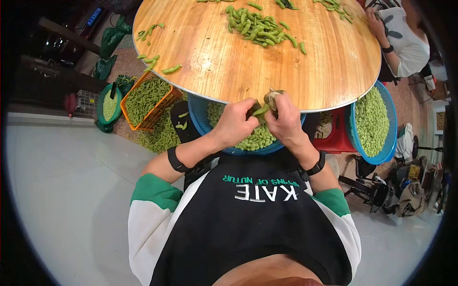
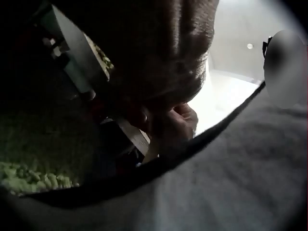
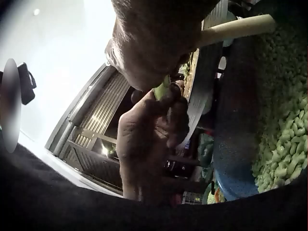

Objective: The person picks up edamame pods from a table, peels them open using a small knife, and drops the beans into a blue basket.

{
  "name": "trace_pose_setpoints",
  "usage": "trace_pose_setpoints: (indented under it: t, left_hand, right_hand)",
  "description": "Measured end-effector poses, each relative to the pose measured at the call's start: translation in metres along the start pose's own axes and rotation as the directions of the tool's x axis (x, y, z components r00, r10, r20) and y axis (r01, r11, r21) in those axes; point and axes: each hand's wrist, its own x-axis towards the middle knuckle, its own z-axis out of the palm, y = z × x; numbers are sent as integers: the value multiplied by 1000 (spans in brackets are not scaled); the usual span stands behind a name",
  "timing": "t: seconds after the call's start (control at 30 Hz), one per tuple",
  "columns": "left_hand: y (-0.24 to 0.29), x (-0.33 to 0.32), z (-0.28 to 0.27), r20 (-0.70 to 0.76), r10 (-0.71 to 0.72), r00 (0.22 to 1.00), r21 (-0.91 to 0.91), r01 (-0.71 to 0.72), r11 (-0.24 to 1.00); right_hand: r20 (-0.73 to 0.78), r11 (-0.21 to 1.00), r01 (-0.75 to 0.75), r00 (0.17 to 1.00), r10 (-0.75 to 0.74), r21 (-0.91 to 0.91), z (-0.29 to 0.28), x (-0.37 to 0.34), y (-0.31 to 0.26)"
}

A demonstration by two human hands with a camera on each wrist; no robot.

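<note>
Close to the round table's near edge, my left hand (image 1: 234, 124) and right hand (image 1: 285, 120) meet over a blue tub (image 1: 195, 114). Both pinch one green edamame pod (image 1: 261, 111) between their fingertips. Brownish coverings (image 1: 271, 99) show about the right fingertips. In the right wrist view, the pod (image 3: 162, 90) bridges the two hands, and a pale stick-like piece (image 3: 240, 29) juts out by the right hand. Shelled green beans (image 1: 257, 139) lie in the tub below. The left wrist view is dark, with the left hand (image 2: 168, 62) hiding the pod.
A heap of pods (image 1: 257, 26) lies on the wooden table (image 1: 200, 71), with smaller groups near its rim. An orange crate (image 1: 145, 112) of pods stands left. At right are another blue basin (image 1: 393, 119) of beans, a red stool (image 1: 334, 136) and another person (image 1: 405, 43).
</note>
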Motion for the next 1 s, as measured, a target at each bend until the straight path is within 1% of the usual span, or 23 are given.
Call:
trace_pose_setpoints:
  t: [0.03, 0.07, 0.13, 0.27, 0.3, 0.33, 0.37, 0.4, 0.43, 0.47, 0.5, 0.57, 0.6, 0.63, 0.67, 0.7, 0.73, 0.77, 0.83, 0.9, 0.93, 0.97, 1.0]
  left_hand:
    - [-3, -2, 2, 6, -38, 999, -42, 38, 998]
    - [-4, -4, 2, 3, -37, 999, -42, 37, 998]
    - [-4, -8, 2, 19, 113, 993, 51, -114, 992]
    - [-6, -15, 2, 18, 170, 985, 86, -171, 981]
    - [-6, -18, 3, -18, 191, 981, 53, -190, 980]
    - [-6, -19, 3, -55, 212, 976, 22, -211, 977]
    - [-6, -20, 4, -53, 214, 975, 22, -213, 977]
    - [-8, -22, 3, -70, 180, 981, -159, -190, 969]
    - [-8, -23, 1, -80, 143, 986, -334, -162, 928]
    - [-7, -26, -5, -80, 215, 973, -177, -226, 958]
    - [-5, -26, -11, -81, 216, 973, -174, -227, 958]
    - [0, -29, -23, -89, 144, 986, -216, -160, 963]
    - [2, -28, -38, -144, 224, 964, -47, -233, 971]
    - [4, -27, -53, -247, 294, 924, 61, -288, 956]
    - [9, -26, -75, -255, 340, 905, 318, -253, 914]
    - [19, -25, -97, -218, 345, 913, 577, -165, 800]
    - [16, -18, -114, -167, 440, 882, 811, -131, 570]
    - [16, -12, -123, -190, 460, 867, 927, 3, 376]
    - [21, 14, -129, -94, 617, 782, 956, -102, 276]
    - [13, 51, -121, -51, 566, 823, 817, -292, 498]
    - [9, 74, -111, -28, 553, 832, 745, -352, 567]
    - [6, 97, -99, -3, 543, 840, 660, -406, 632]
    - [5, 118, -88, 7, 555, 832, 684, -409, 604]
  right_hand:
    - [12, 1000, -13, 1000, 12, 25, -2, 0, -4]
    - [24, 998, -25, 999, 24, 50, -3, 0, -6]
    - [45, 999, -31, 999, 29, 41, -4, -2, -4]
    - [64, 999, -38, 997, 37, 15, -2, -8, 1]
    - [64, 999, -35, 997, 34, 15, -2, -7, 0]
    - [25, 999, -42, 999, 42, 33, -2, -6, -2]
    - [-14, 997, -51, 999, 52, 51, -2, -6, -3]
    - [-16, 997, -52, 998, 53, 51, -2, -6, -5]
    - [-26, 995, -76, 997, 78, 67, 0, -6, -7]
    - [-35, 992, -99, 994, 102, 84, 1, -6, -8]
    - [-36, 992, -97, 994, 100, 86, 0, -3, -11]
    - [9, 970, -154, 988, 155, 190, -4, 1, -18]
    - [6, 970, -153, 988, 154, 189, -6, 1, -18]
    - [85, 953, -132, 990, 112, 274, -7, 1, -16]
    - [158, 926, -116, 985, 62, 360, -8, 1, -15]
    - [217, 935, -78, 976, 2, 346, -7, -3, -13]
    - [248, 943, -41, 968, -45, 330, -9, -2, -13]
    - [284, 948, -4, 955, -91, 317, -10, -2, -14]
    - [255, 937, -14, 964, -80, 350, 0, -3, -8]
    - [227, 926, -25, 972, -66, 376, 3, -2, -8]
    - [251, 936, -103, 968, 16, 337, 1, -1, -10]
    - [272, 938, -182, 957, 100, 294, -2, -1, -12]
    - [306, 928, -250, 938, 162, 276, -4, -2, -10]
